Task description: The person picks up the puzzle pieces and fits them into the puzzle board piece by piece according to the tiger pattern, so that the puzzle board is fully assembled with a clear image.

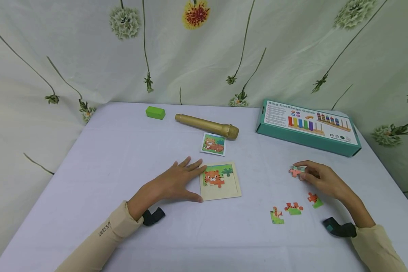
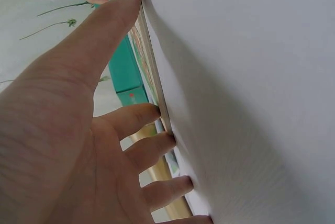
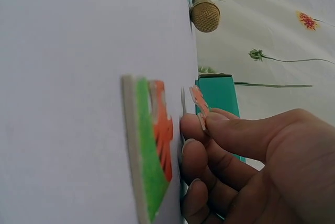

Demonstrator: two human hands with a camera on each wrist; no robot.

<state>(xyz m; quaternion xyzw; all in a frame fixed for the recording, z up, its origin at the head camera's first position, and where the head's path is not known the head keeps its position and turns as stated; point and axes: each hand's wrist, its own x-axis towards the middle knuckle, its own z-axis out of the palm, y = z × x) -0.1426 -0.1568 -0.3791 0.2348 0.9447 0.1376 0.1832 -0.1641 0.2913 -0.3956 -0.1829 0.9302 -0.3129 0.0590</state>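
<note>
A square wooden puzzle board [image 1: 229, 189] lies mid-table, a tiger's face and some green filling its upper part. Spread fingers of my left hand [image 1: 176, 181] rest at the board's left edge, the thumb touching its lower left corner. Over to the right, my right hand [image 1: 324, 181] pinches an orange and blue-green puzzle piece [image 1: 295, 172] between thumb and fingers, just off the cloth. Nearer to me lie three loose pieces: a green-and-orange one [image 1: 277, 216], a wider one [image 1: 294, 209] and a striped one [image 1: 314, 200], which looms large in the right wrist view.
Behind the board lies a small tiger picture card [image 1: 213, 144], close to a gold microphone [image 1: 204, 124]. A green block [image 1: 155, 112] sits at the back left. The teal Ring Challenge Game box [image 1: 309, 126] occupies the back right, before a flowered cloth backdrop [image 1: 204, 56].
</note>
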